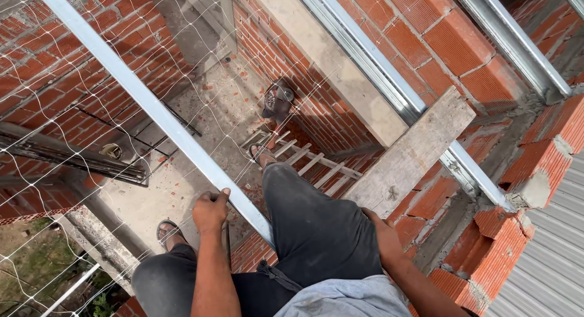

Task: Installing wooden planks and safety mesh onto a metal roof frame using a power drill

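Note:
I look straight down from high up between red brick walls. My left hand grips a long grey metal bar that runs diagonally from the top left to my lap. My right hand rests against my thigh beside a weathered wooden plank; what its fingers hold is hidden. My legs are in dark trousers. One sandalled foot stands on a rung of a wooden ladder, the other hangs lower left.
White netting covers the left side. A concrete floor lies far below with a pair of sandals and dark metal rods. Shiny metal channels cross the wall tops. Corrugated sheet lies at the right.

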